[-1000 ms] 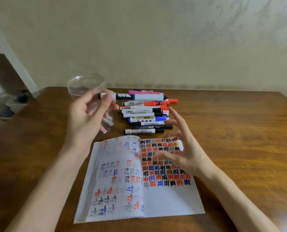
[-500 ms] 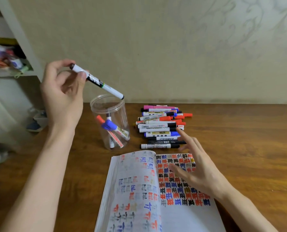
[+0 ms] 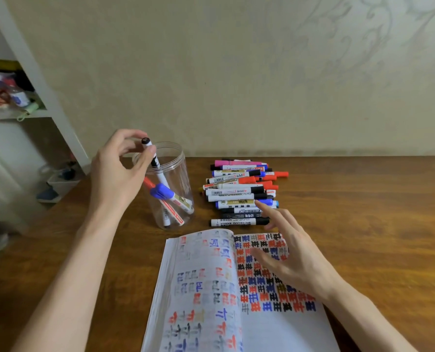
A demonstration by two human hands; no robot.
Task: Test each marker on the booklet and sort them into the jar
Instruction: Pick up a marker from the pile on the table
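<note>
Marker [image 3: 158,171], above the jar [image 3: 183,174] earlier, now stands inside it, left fingers [image 3: 145,156] pinching its top.

Left hand [image 3: 117,174], right hand [image 3: 297,257]: both showing bare, fingers looking long and slender. Tendons and knuckles standing out faintly on back of right hand. Wrists looking narrow. My left forearm [image 3: 79,270] showing bare from wrist to near-left frame edge, widening toward elbow. My right forearm [image 3: 358,313] showing bare from wrist to near-right edge, also widening. Skin looking smooth under soft, even room light.
</note>
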